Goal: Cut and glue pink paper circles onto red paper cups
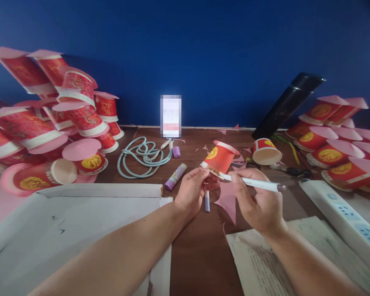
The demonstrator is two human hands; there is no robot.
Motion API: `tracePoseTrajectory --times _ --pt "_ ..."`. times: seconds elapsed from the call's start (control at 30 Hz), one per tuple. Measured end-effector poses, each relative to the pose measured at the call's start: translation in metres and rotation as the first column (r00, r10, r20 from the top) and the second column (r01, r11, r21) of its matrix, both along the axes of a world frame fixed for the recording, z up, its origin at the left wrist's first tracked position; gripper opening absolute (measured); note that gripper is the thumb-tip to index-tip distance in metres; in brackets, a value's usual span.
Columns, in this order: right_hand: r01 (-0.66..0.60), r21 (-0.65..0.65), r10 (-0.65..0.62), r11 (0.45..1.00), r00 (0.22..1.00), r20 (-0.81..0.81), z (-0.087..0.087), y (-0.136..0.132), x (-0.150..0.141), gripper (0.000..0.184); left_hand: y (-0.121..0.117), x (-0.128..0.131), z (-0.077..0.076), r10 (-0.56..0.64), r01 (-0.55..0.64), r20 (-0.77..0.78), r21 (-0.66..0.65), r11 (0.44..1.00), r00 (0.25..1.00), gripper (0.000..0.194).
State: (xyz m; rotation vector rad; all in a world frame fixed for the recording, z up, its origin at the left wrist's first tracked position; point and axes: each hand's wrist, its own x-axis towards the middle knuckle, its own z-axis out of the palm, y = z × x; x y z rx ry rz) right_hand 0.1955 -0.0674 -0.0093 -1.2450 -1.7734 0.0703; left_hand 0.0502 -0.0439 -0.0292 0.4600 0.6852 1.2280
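Observation:
In front of me, my left hand (193,188) grips a red paper cup (221,157) by its white rim. The cup is tilted, with a gold emblem on its side and a pink paper disc over its upper end. My right hand (259,201) holds a white pen (257,183), whose tip end is at the cup's lower rim. Whether the tip touches the rim I cannot tell. Below the hands lie a pink paper scrap (227,201) and a small pale lavender stick (207,202). Another red cup (267,152) lies on its side beyond my right hand.
Stacks of red cups with pink discs stand at the left (80,119) and right (329,154). A coiled cable (142,160), a purple glue stick (175,176), a leaning black bottle (290,105), scissors (291,170), a power strip (345,218), a white box lid (80,230) and printed paper (262,259) surround me.

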Motion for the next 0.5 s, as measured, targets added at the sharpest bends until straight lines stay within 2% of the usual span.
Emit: tracePoseTrajectory --times 0.23,0.5 --pt "0.038 0.011 -0.036 0.999 0.995 -0.098 0.0004 -0.0007 0.0008 0.011 -0.0008 -0.0003 -0.0002 -0.008 0.008 0.003 0.006 1.0 1.0 0.017" --pt "0.038 0.023 -0.036 0.999 0.996 -0.083 -0.002 0.0016 0.0004 0.013 -0.0009 -0.0006 0.0 -0.021 0.021 0.009 0.018 1.0 1.0 0.019"
